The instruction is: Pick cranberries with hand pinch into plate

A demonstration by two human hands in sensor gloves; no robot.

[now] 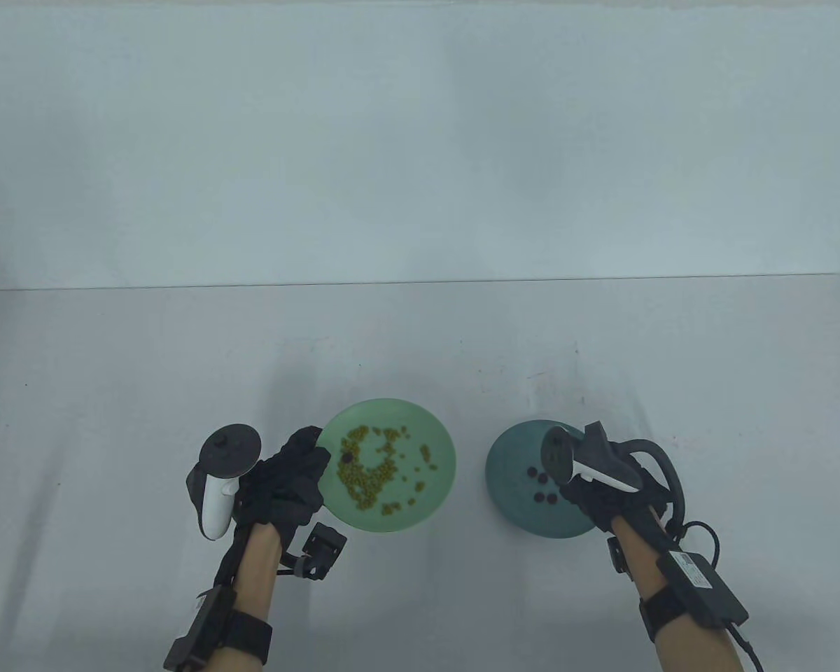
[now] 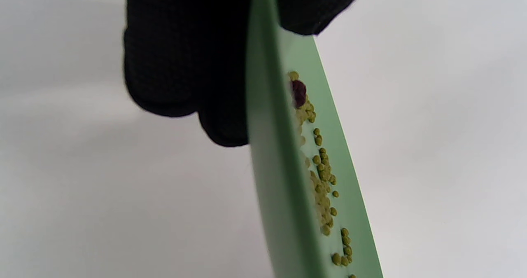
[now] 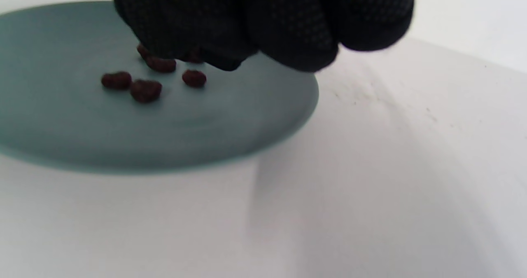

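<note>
A light green plate (image 1: pixel 420 427) holds many small green beans and one dark cranberry (image 1: pixel 347 458). My left hand (image 1: pixel 313 451) grips this plate's left rim, fingers (image 2: pixel 181 64) underneath and thumb on top; the cranberry (image 2: pixel 299 92) lies just beyond the thumb. To the right sits a teal plate (image 1: pixel 514 448) with several cranberries (image 1: pixel 542 486) on it. My right hand (image 1: pixel 570 486) hovers low over the teal plate (image 3: pixel 230 105), its fingertips (image 3: pixel 288 43) bunched together just above the cranberries (image 3: pixel 145 90). A dark red bit shows at the fingertips; whether it is pinched is hidden.
The plates sit side by side near the front of a pale grey table (image 1: pixel 112 392), a hand's width apart. A grey backdrop rises behind the table's far edge. Cables and a black box (image 1: pixel 700 577) run along my right forearm.
</note>
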